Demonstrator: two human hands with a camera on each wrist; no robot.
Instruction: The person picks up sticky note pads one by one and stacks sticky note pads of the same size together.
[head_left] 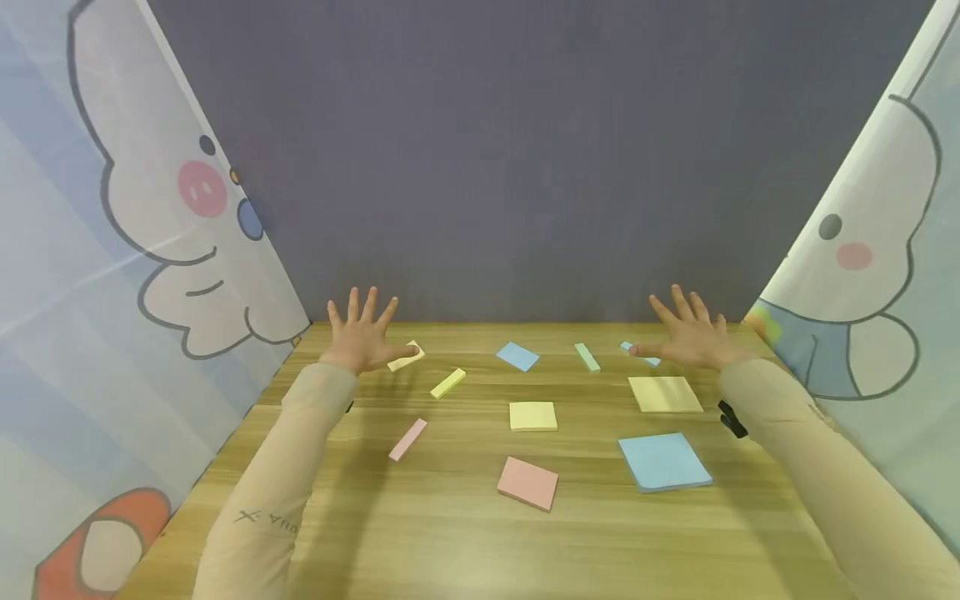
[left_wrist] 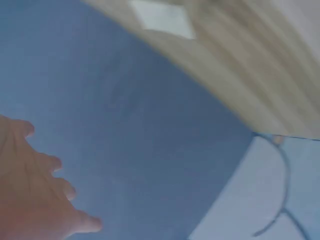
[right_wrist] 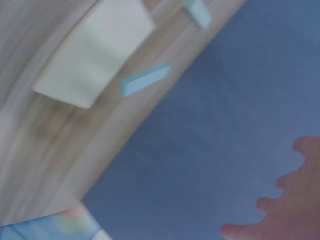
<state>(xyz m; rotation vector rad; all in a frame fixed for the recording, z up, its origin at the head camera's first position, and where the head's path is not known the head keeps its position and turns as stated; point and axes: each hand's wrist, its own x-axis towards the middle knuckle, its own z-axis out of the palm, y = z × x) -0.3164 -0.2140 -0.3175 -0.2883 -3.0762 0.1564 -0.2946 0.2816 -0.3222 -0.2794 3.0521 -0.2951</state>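
Note:
My left hand [head_left: 360, 340] is held out over the far left of the table, fingers spread and nothing in it. Behind its thumb lies a small pale yellow sticky note pad [head_left: 403, 360], partly covered. My right hand [head_left: 692, 337] is spread the same way at the far right, also holding nothing. Its thumb overlaps a narrow blue sticky note strip [head_left: 651, 361], which shows whole as a blue strip [right_wrist: 145, 80] in the right wrist view. Nearest below the right hand is a larger yellow sticky note pad [head_left: 665, 395]. Fingers of both hands appear at the wrist views' lower edges.
On the wooden table [head_left: 450, 542] lie a blue pad [head_left: 517, 357], green strip [head_left: 587, 357], yellow strip [head_left: 448, 383], pink strip [head_left: 408, 440], yellow pad [head_left: 533, 416], pink pad [head_left: 528, 483] and large blue pad [head_left: 664, 462]. A dark panel [head_left: 480, 167] stands behind; cartoon-printed curtains [head_left: 862, 250] flank it.

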